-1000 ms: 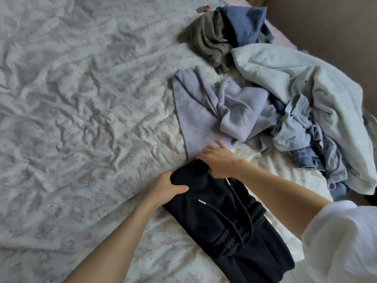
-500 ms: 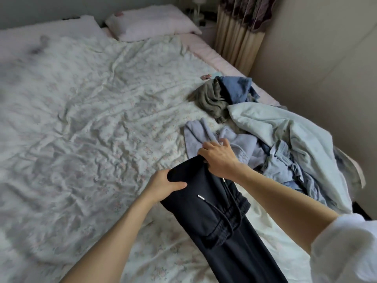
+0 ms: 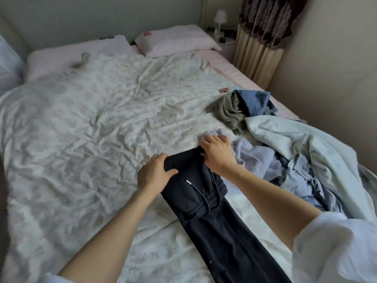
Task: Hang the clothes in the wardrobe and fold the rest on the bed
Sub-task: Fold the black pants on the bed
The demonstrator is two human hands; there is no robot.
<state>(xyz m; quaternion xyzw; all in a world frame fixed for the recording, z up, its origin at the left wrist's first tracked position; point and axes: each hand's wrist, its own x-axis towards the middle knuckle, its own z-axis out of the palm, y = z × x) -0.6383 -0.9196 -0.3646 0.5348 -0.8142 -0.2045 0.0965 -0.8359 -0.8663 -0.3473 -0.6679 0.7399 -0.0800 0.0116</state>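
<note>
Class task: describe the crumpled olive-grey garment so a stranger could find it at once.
Start at the floral quilted bed and go to the clothes heap along its right edge. At the heap's far end lies the crumpled olive-grey garment, the only greenish piece, beside a blue denim-coloured garment.

The long black matt cotton-like trousers (image 3: 214, 211) are showing a drawcord with a shiny metal-looking tip (image 3: 188, 182). Beneath them the crinkled pale floral cloth bedspread (image 3: 102, 129) is looking soft and matt; right of the trousers, a ribbed lilac knit (image 3: 255, 160) is lying.

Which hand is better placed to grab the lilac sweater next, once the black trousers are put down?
Probably the right hand: it grips the black trousers right beside the lilac sweater; the left hand is farther away.
</note>
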